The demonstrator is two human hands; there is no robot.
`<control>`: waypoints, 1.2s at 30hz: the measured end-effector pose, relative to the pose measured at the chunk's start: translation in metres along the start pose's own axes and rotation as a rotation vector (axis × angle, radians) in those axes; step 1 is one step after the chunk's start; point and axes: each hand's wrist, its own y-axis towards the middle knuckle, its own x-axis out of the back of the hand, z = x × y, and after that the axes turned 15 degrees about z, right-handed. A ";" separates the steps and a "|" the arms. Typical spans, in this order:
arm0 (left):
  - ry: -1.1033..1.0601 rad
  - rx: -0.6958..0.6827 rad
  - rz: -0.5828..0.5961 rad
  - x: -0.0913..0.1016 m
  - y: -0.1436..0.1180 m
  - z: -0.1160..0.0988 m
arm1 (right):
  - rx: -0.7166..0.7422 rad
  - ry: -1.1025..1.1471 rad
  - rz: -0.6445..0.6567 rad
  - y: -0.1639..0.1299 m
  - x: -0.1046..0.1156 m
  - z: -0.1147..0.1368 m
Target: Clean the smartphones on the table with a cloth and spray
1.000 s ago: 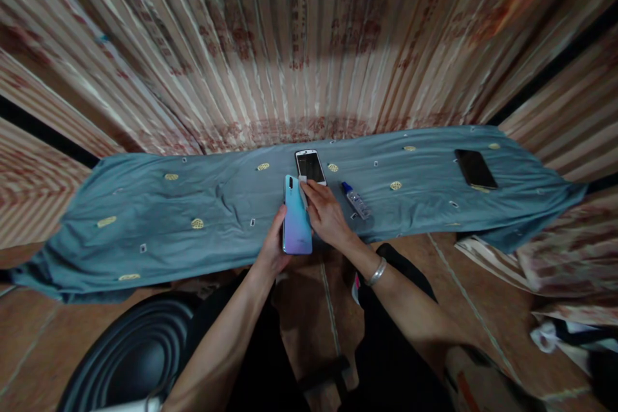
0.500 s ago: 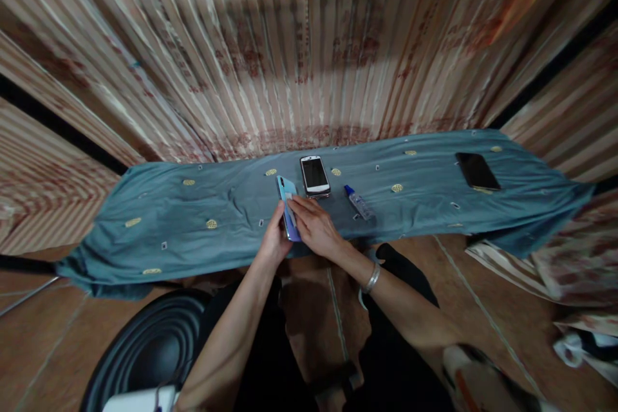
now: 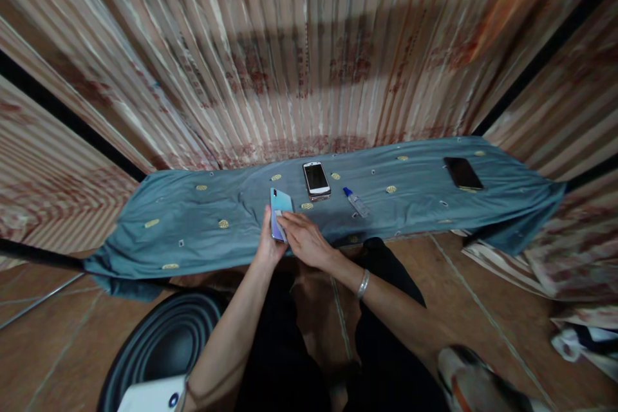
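Observation:
My left hand point(image 3: 270, 243) grips the lower part of a smartphone point(image 3: 284, 200) with a light-blue-to-purple back, its back turned up and tilted above the cloth. A small pale cloth or wipe point(image 3: 279, 219) lies against the phone's back, under the bent fingertips of my right hand point(image 3: 309, 241). Just beyond, a white-framed phone point(image 3: 317, 179) rests face up on top of another flat item, probably a phone. To its right lies a clear bottle with a blue cap point(image 3: 356, 202). Farther right is a dark phone point(image 3: 463, 172).
A teal patterned cloth point(image 3: 246, 206) covers the narrow table. Striped curtains point(image 3: 299, 64) hang behind and at the sides, with black poles point(image 3: 72, 116) at both ends. On the floor at left stands a round black ribbed object point(image 3: 164, 335); a white device point(image 3: 154, 394) is by my left forearm.
The blue phone has tilted, so more of its back shows. My right hand and the pale cloth have slid down towards the phone's lower end. The whole view has shifted slightly.

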 end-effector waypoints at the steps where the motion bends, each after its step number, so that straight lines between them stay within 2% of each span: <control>1: -0.014 -0.011 -0.014 0.003 -0.002 0.003 | -0.012 0.008 -0.009 -0.004 -0.004 0.003; 5: -0.024 0.017 -0.038 0.017 -0.012 0.016 | -0.064 0.056 -0.046 -0.018 -0.023 0.006; 9: -0.020 0.030 -0.019 0.025 -0.022 0.018 | -0.095 0.060 -0.051 -0.021 -0.032 0.001; 15: -0.005 0.034 0.040 0.021 -0.033 0.020 | -0.187 0.031 -0.100 -0.009 -0.030 -0.019; 20: 0.021 0.120 0.014 0.019 -0.039 0.022 | -0.223 0.027 -0.194 -0.009 -0.030 -0.027; 29: 0.004 0.068 -0.008 0.020 -0.035 0.019 | -0.131 0.086 -0.131 -0.018 -0.029 -0.009; 32: 0.010 0.088 -0.014 0.018 -0.034 0.024 | -0.156 0.114 -0.141 -0.017 -0.027 -0.015; 36: 0.086 0.125 0.036 0.018 -0.033 0.031 | -0.203 0.137 -0.173 -0.018 -0.023 -0.030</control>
